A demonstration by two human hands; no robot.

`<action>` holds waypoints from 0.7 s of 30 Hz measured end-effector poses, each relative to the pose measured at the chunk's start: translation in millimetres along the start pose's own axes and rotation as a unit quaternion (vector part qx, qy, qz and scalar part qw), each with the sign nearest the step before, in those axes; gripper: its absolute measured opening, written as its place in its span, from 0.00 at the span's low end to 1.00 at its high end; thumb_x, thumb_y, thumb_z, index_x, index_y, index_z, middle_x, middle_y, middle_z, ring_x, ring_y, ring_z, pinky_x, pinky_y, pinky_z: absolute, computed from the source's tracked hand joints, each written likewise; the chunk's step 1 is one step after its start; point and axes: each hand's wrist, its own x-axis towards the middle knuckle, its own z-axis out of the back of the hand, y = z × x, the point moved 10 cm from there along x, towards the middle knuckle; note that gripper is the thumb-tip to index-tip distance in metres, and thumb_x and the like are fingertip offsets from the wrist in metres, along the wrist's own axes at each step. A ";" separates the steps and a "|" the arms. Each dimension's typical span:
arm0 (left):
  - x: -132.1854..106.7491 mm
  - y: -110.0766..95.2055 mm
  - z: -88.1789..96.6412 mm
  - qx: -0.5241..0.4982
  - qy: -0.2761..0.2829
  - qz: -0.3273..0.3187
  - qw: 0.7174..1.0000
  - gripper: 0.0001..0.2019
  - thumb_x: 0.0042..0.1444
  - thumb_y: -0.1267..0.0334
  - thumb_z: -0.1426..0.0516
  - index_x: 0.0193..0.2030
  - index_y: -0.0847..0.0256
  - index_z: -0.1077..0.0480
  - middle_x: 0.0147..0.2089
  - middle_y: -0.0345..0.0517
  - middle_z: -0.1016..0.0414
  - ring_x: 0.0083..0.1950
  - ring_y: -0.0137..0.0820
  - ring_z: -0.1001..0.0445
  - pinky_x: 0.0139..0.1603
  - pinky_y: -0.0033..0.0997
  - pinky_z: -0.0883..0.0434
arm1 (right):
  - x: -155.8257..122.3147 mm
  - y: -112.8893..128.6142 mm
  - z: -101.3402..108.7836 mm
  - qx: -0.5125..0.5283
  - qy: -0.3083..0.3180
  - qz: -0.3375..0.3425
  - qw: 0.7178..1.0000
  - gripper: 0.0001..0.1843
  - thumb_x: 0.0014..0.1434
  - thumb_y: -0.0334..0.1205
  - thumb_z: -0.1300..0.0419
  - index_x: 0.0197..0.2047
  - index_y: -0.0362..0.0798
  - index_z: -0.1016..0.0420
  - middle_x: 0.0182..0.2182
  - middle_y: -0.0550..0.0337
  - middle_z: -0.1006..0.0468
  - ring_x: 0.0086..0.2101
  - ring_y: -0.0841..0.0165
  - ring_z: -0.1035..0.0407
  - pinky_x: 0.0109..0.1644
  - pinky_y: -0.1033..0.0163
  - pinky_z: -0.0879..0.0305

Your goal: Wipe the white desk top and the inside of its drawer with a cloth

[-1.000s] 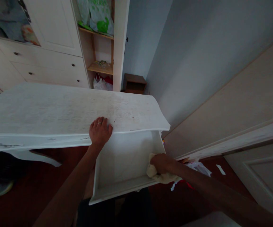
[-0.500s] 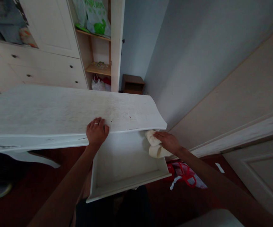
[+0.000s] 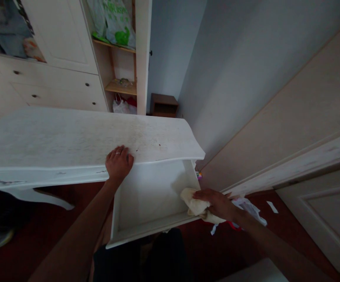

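Observation:
A white table top point(image 3: 70, 137) with a scuffed front edge stands before me, and its white drawer point(image 3: 146, 231) is pulled out toward me. My left hand point(image 3: 118, 163) lies flat on the front edge of the table top, fingers stretched, a ring on one finger. My right hand point(image 3: 217, 203) is closed on a cream cloth point(image 3: 193, 203) and presses it against the drawer's right wall near the front corner. The inside of the drawer holds nothing else that I can see.
A tall white cupboard point(image 3: 55, 47) with drawers and an open shelf holding plastic bags point(image 3: 113, 23) stands behind the table. A small brown box point(image 3: 164, 105) sits by the grey wall. A white and red bag point(image 3: 246, 207) lies on the dark red floor at right.
My right hand with the cloth went from the drawer's front right corner up to the back right corner, then came back down along the right wall. My left hand stayed put.

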 end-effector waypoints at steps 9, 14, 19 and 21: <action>17.4 32.5 -22.8 -0.144 0.187 0.016 0.971 0.18 0.57 0.51 0.44 0.48 0.57 0.22 0.62 0.52 0.27 0.69 0.43 0.35 0.72 0.49 0.40 | 68.2 179.1 -57.8 -0.056 0.013 0.244 0.968 0.23 0.65 0.34 0.44 0.62 0.55 0.30 0.60 0.59 0.27 0.58 0.63 0.33 0.62 0.58 0.37; 14.8 54.3 -22.1 -0.420 0.236 0.148 0.864 0.29 0.41 0.37 0.35 0.44 0.58 0.20 0.56 0.54 0.22 0.62 0.47 0.28 0.68 0.49 0.35 | 87.9 276.2 -88.3 -0.193 -0.044 0.373 0.906 0.20 0.74 0.41 0.60 0.59 0.57 0.31 0.59 0.64 0.27 0.53 0.65 0.33 0.49 0.58 0.34; 9.8 55.9 -6.3 -0.528 0.196 0.182 0.806 0.33 0.39 0.39 0.32 0.47 0.59 0.23 0.55 0.54 0.21 0.59 0.43 0.26 0.67 0.45 0.34 | 130.2 284.3 -87.0 -0.268 -0.085 0.364 0.888 0.22 0.74 0.38 0.62 0.55 0.55 0.29 0.55 0.61 0.26 0.49 0.63 0.33 0.48 0.57 0.36; 9.4 58.4 -4.9 -0.544 0.182 0.193 0.796 0.31 0.39 0.40 0.31 0.46 0.59 0.22 0.54 0.54 0.20 0.60 0.43 0.26 0.67 0.44 0.36 | 153.3 274.7 -79.4 -0.269 -0.095 0.344 0.894 0.21 0.74 0.36 0.61 0.57 0.53 0.30 0.56 0.57 0.26 0.48 0.61 0.34 0.48 0.54 0.36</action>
